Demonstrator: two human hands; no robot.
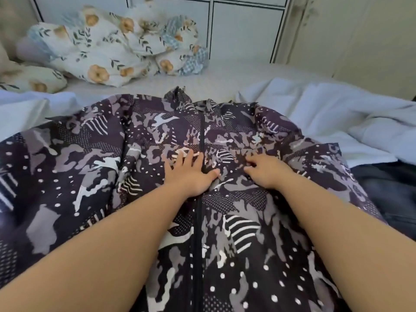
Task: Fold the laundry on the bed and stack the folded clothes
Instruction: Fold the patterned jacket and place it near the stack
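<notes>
Both palms flat mid-frame, left hand and right hand gripping nothing, flanking jacket zipper running top to bottom.

The jacket runs off the bottom edge, so its hem cannot be seen, and its left sleeve is cut by the left edge. Both forearms cover parts of its front and the lower zipper. The right hand has its fingertips blurred against the print; whether they pinch fabric cannot be told. A dark garment at the right edge is cut off. The floral bedding is blurred.
</notes>
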